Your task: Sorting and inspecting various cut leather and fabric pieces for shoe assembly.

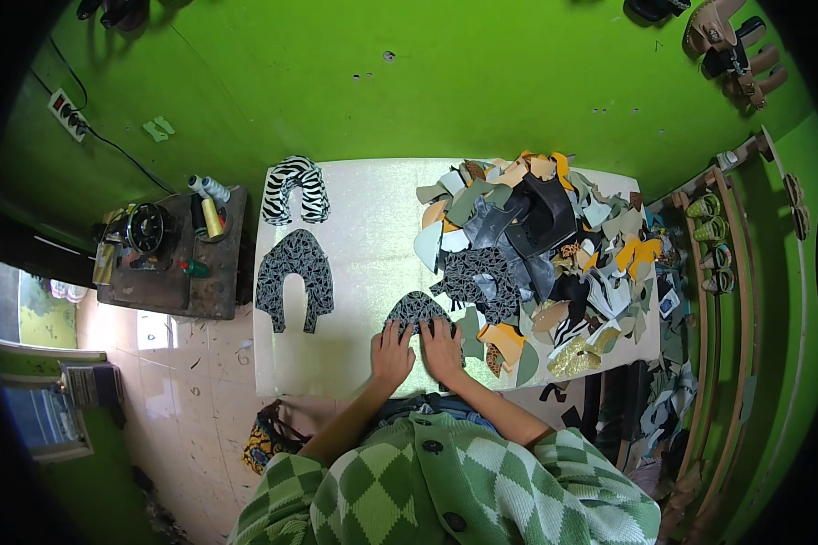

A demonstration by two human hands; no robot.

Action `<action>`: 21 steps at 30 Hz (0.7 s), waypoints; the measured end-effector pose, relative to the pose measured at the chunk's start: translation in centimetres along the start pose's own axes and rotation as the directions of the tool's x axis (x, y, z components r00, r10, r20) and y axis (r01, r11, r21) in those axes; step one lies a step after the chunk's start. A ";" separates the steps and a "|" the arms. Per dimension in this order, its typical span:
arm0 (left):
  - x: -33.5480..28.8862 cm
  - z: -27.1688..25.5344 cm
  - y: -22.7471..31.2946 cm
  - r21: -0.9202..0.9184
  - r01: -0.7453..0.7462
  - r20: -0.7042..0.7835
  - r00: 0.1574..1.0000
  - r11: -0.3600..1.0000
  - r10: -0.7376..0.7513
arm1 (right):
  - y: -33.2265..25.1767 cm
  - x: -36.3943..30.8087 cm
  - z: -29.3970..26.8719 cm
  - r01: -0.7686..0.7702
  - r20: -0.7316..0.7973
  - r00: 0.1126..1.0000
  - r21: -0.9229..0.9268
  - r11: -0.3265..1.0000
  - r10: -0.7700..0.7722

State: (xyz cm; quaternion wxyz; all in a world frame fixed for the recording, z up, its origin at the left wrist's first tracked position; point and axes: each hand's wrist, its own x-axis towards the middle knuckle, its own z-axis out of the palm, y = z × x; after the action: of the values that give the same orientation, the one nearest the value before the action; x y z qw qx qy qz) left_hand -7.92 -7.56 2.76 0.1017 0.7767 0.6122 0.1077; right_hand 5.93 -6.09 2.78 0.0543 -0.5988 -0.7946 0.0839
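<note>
Firstly, at the left of your table (364, 204): a black-and-grey arch (296, 256), fine web-like pattern, legs toward you. Next, near the front edge: a matching piece (415, 303), rounded top showing, lower part under your left hand (394, 356) and right hand (442, 352), both palm-down, fingers extended. Rightward: heaped scraps (554, 218).

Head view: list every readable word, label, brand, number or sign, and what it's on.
No readable text anywhere.
Black-and-grey patterned piece under the left hand and right hand: pattern only, no lettering visible.
Thread cones, power strip: any print too small to read.
Scrap pile: any marking too small or blurred to read.
</note>
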 end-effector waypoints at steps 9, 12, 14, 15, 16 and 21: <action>0.5 0.0 0.1 0.037 0.005 0.079 0.997 0.999 -0.008 | 0.3 -0.3 0.4 0.085 0.107 0.992 -0.120 0.989 -0.073; 0.3 0.6 -0.4 0.060 -0.026 0.087 0.996 0.998 0.021 | 0.3 -0.4 0.5 0.099 0.137 0.988 -0.165 0.981 -0.076; 0.3 1.0 -0.7 0.056 -0.027 0.085 0.996 0.998 0.022 | 0.2 -0.4 0.4 0.098 0.104 0.991 -0.201 0.975 -0.078; 0.3 1.0 -0.5 0.053 -0.027 0.079 0.997 0.998 0.023 | 0.3 -0.4 0.3 0.090 0.109 0.992 -0.202 0.975 -0.069; 0.3 0.9 -0.4 0.049 -0.033 0.084 0.996 0.998 0.029 | 0.5 -0.1 0.3 0.061 0.123 0.991 -0.143 0.988 -0.043; 0.5 0.4 0.0 0.082 -0.016 0.065 0.998 0.996 0.010 | 0.3 0.5 -0.7 0.000 0.130 0.991 -0.029 1.000 0.004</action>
State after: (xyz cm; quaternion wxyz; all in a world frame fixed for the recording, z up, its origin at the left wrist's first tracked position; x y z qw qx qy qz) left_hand -7.71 -7.05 2.40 0.0887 0.7873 0.6074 0.0576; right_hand 6.21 -5.45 3.36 -0.0067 -0.5937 -0.7969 0.1113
